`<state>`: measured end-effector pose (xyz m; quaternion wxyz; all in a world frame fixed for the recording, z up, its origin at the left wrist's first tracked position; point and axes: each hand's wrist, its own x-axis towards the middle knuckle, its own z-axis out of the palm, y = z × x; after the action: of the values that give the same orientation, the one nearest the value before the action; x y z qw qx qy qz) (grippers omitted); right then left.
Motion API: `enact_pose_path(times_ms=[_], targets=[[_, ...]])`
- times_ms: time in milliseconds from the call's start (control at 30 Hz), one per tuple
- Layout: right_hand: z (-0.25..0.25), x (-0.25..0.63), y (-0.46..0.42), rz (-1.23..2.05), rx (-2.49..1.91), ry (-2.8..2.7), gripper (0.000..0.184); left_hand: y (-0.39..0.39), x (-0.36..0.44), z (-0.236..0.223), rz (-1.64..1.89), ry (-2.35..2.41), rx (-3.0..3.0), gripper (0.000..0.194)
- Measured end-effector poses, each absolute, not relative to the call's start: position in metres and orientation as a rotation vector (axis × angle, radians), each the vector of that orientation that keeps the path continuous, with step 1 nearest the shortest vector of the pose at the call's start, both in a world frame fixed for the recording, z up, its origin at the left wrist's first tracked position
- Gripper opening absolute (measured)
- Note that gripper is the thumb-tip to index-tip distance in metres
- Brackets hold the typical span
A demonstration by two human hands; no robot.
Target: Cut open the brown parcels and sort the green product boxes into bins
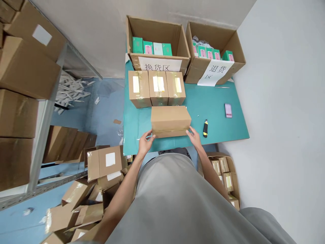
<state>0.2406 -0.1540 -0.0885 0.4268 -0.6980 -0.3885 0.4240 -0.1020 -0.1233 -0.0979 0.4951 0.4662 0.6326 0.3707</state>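
Observation:
A closed brown cardboard box (170, 118) lies lengthwise across the green table near its front edge, a strip of tape along its near side. My left hand (145, 144) grips its near left corner, thumb and fingers closed on the cardboard. At the near right corner my right hand (194, 137) holds the box the same way. Right of that hand lies a yellow and black utility knife (205, 128). Just behind the box, three taped cartons (159, 88) with white labels stand side by side. The underside of the held box is hidden.
On the green table (215, 101), a large open carton (158, 37) and another one (215, 39) at the back hold green boxes. A phone (228, 110) lies at right. Cartons pile up (83, 213) at lower left; a shelf (45, 128) stands left. A carton of boxes (236, 169) sits lower right.

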Motion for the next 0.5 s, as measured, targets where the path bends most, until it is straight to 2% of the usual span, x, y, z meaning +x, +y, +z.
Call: enact_pose_path(times_ms=[233,500], targets=[[-0.058,0.262,-0.133,0.865,-1.683,-1.137,0.077,-0.108,-0.095,-0.058,0.97,1.574,1.324,0.054],[-0.093,0.268,-0.165,0.909,-1.848,-1.024,0.073,-0.132,-0.088,-0.085,0.823,1.498,1.272,0.056]])
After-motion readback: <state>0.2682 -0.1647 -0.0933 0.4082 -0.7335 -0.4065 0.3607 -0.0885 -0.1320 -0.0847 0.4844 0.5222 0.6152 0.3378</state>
